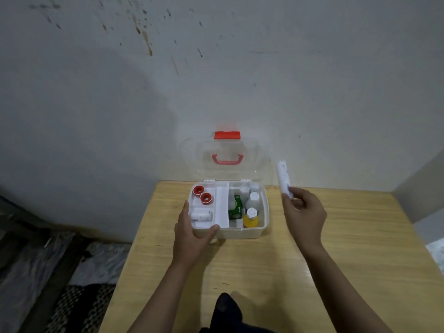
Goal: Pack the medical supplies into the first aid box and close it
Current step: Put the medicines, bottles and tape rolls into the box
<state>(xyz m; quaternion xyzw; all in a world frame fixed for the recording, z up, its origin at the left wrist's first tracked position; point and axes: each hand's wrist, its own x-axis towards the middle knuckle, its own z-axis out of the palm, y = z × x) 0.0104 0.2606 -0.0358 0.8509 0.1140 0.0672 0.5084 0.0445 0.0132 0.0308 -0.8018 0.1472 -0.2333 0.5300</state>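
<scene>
The clear first aid box [242, 233] stands open at the far edge of the wooden table [264, 272]. Its lid [225, 155], with a red handle and red latch, leans back against the wall. In the left tray lie two red tape rolls [202, 194] and a white roll [201, 215]. On the right stand a green carton [236, 207], a clear bottle [253, 200] and a yellow bottle [250, 218]. My left hand [192, 233] grips the box's front left corner, thumb on the rim. To the right of the box, my right hand [304, 212] holds a long white packet [284, 179] upright in the air.
A stained grey wall rises right behind the table. Left of the table the floor holds plastic sheeting [36, 260] and a dark patterned mat [79, 306]. A dark object [224, 308] shows at the near table edge. Bare tabletop lies right of the box and in front of it.
</scene>
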